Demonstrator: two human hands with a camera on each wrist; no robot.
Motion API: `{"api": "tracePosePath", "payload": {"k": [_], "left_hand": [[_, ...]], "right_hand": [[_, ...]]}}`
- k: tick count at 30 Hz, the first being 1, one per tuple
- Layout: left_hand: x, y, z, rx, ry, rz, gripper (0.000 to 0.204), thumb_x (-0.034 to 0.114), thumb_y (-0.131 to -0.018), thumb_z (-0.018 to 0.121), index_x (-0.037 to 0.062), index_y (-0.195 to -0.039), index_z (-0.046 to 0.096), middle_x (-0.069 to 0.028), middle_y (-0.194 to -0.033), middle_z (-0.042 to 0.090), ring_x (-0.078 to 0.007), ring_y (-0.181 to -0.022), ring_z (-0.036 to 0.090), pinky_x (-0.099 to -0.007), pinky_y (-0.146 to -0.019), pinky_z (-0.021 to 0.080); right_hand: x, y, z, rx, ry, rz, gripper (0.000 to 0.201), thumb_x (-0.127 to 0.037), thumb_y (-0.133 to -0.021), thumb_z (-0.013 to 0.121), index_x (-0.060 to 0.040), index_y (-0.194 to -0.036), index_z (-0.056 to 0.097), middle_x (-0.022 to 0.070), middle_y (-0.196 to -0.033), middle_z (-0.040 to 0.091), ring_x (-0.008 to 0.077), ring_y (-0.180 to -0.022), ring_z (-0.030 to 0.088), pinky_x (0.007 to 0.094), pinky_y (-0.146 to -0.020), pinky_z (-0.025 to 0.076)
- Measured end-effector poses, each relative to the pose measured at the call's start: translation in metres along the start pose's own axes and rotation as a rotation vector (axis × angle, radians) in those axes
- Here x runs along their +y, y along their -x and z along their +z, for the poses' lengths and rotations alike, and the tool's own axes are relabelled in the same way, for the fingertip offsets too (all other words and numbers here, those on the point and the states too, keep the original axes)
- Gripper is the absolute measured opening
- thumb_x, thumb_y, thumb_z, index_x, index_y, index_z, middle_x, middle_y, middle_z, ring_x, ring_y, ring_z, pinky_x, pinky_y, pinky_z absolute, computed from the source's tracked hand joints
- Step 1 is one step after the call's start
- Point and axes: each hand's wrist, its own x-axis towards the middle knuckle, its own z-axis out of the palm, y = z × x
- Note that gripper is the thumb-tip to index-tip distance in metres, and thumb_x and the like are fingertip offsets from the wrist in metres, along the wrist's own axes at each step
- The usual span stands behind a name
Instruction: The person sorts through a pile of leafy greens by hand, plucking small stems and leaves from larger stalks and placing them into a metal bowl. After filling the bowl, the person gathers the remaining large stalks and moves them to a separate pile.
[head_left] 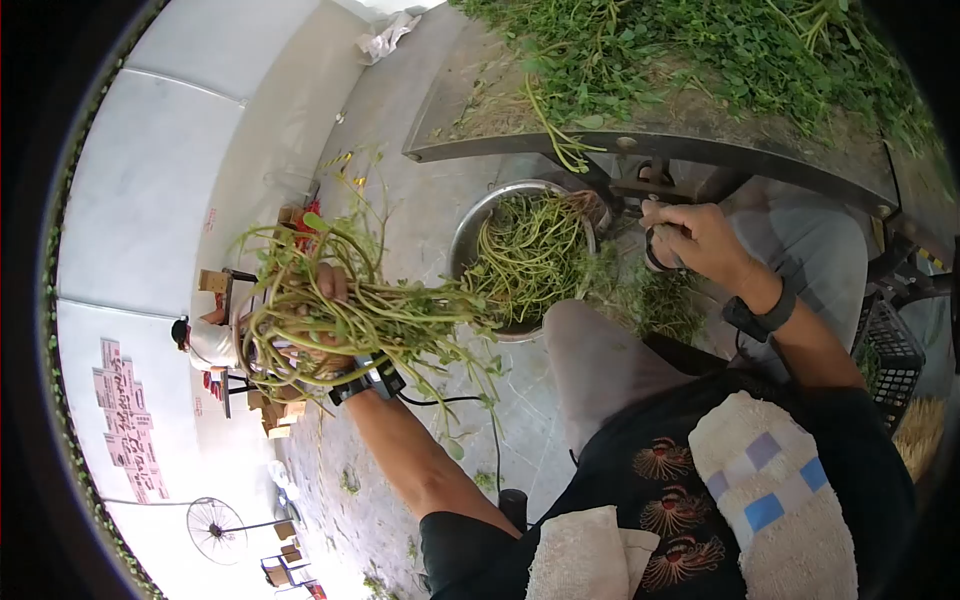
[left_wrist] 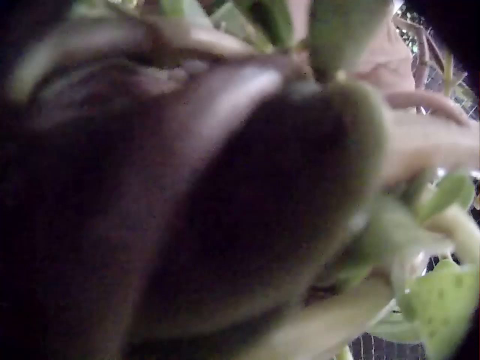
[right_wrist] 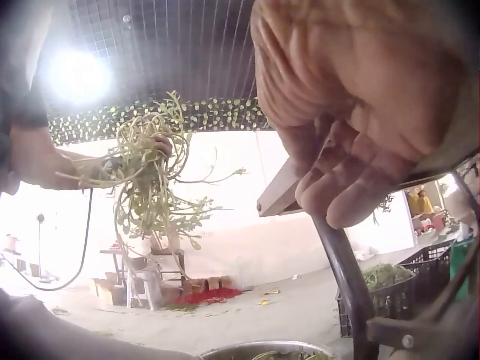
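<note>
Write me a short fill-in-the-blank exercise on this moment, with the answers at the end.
1. While the left hand grips a bundle of stems, the right hand holds ____.
2. The heap of leafy greens lies on top of the ____.
3. The metal basin has a rim that is ____ in shape.

Missing words: nothing; table; round.

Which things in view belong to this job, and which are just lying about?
Job:
bunch of green stems, in the left hand
metal basin with more stems
leafy greens heaped on the table

Apparently just lying about:
crumpled white sheet
cardboard boxes
standing fan
</note>
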Motion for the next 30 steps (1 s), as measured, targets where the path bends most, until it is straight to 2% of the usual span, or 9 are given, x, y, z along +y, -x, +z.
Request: {"api": "tracePosePath", "payload": {"k": [5, 11, 13, 15, 22, 23, 25, 27, 30], "left_hand": [[-0.016, 0.01, -0.003, -0.217, 0.036, -0.093, 0.044, 0.031, -0.073, 0.065, 0.0095, -0.11, 0.057, -0.0038, -0.074, 0.051, -0.0135, -0.063, 0.045, -0.0229, -0.051, 0.037], [-0.022, 0.031, 0.024, -0.124, -0.106, -0.165, 0.031, 0.039, -0.076, 0.063, 0.0109, -0.088, 0.059, -0.0009, -0.058, 0.05, -0.0115, -0.044, 0.04, -0.0229, -0.04, 0.034], [-0.023, 0.034, 0.019, -0.298, 0.044, -0.24, 0.027, 0.029, -0.074, 0.066, 0.0101, -0.093, 0.062, -0.0043, -0.056, 0.055, -0.0113, -0.04, 0.044, -0.0211, -0.04, 0.04], [-0.016, 0.037, 0.009, -0.381, 0.113, -0.307, 0.024, 0.027, -0.076, 0.066, 0.0094, -0.092, 0.061, -0.0099, -0.067, 0.059, -0.0135, -0.053, 0.053, -0.0231, -0.052, 0.048], [0.018, 0.015, 0.077, -0.407, -0.332, -1.211, 0.019, 0.016, -0.081, 0.065, -0.0024, -0.083, 0.06, -0.0151, -0.068, 0.058, -0.0292, -0.06, 0.056, -0.0464, -0.063, 0.047], [0.006, 0.022, 0.077, -0.407, -0.327, -1.219, 0.019, 0.016, -0.081, 0.065, -0.0024, -0.083, 0.06, -0.0151, -0.068, 0.058, -0.0292, -0.06, 0.056, -0.0464, -0.063, 0.047], [-0.032, 0.041, 0.083, -0.352, -0.131, -0.481, 0.03, 0.024, -0.07, 0.067, -0.006, -0.072, 0.066, -0.0154, -0.052, 0.052, -0.0197, -0.044, 0.045, -0.0308, -0.043, 0.033], [-0.037, 0.04, 0.095, -0.292, -0.088, -0.497, 0.04, 0.034, -0.07, 0.067, -0.0063, -0.073, 0.068, -0.0152, -0.053, 0.051, -0.0184, -0.044, 0.041, -0.0292, -0.043, 0.025], [-0.035, 0.031, 0.107, -0.401, -0.169, -0.693, 0.031, 0.027, -0.076, 0.07, -0.0037, -0.082, 0.067, -0.0148, -0.064, 0.057, -0.0217, -0.052, 0.052, -0.0333, -0.05, 0.039]], "right_hand": [[0.012, 0.0, 0.009, -0.048, 0.042, -0.034, 0.02, -0.009, -0.079, 0.056, -0.0048, -0.096, 0.066, 0.0132, -0.063, 0.059, 0.023, -0.056, 0.056, 0.0323, -0.064, 0.045], [-0.003, -0.013, 0.012, -0.196, 0.043, 0.071, 0.023, -0.011, -0.08, 0.055, -0.0045, -0.101, 0.063, 0.0154, -0.067, 0.06, 0.0285, -0.065, 0.06, 0.0364, -0.073, 0.047], [-0.011, -0.024, 0.02, -0.284, 0.061, 0.156, 0.024, -0.011, -0.081, 0.054, -0.0039, -0.102, 0.063, 0.0171, -0.069, 0.06, 0.0303, -0.067, 0.061, 0.0372, -0.074, 0.047], [-0.01, -0.035, 0.037, -0.245, 0.046, -0.052, 0.024, -0.01, -0.081, 0.053, -0.0019, -0.102, 0.061, 0.0198, -0.071, 0.058, 0.0342, -0.068, 0.059, 0.0397, -0.071, 0.046], [-0.01, -0.061, 0.057, -0.063, 0.017, -0.151, 0.024, -0.008, -0.077, 0.056, 0.0013, -0.099, 0.059, 0.023, -0.075, 0.058, 0.0358, -0.065, 0.057, 0.0399, -0.061, 0.045], [-0.001, -0.06, 0.058, -0.064, 0.014, -0.142, 0.024, -0.008, -0.077, 0.056, 0.0013, -0.099, 0.059, 0.023, -0.075, 0.058, 0.0358, -0.065, 0.057, 0.0399, -0.061, 0.045], [0.006, -0.057, 0.057, -0.036, -0.173, -0.121, 0.032, -0.007, -0.08, 0.061, 0.0023, -0.109, 0.057, 0.0099, -0.071, 0.055, 0.0095, -0.063, 0.05, 0.027, -0.057, 0.042], [0.002, -0.054, 0.048, -0.11, -0.278, 0.051, 0.03, -0.006, -0.082, 0.061, 0.0008, -0.111, 0.058, 0.0043, -0.076, 0.057, 0.0047, -0.069, 0.048, 0.0234, -0.06, 0.043], [-0.017, -0.054, 0.037, 0.113, -0.356, -0.023, 0.023, -0.009, -0.081, 0.06, -0.0018, -0.103, 0.062, 0.0096, -0.074, 0.06, 0.0147, -0.061, 0.052, 0.0297, -0.058, 0.043]]}}
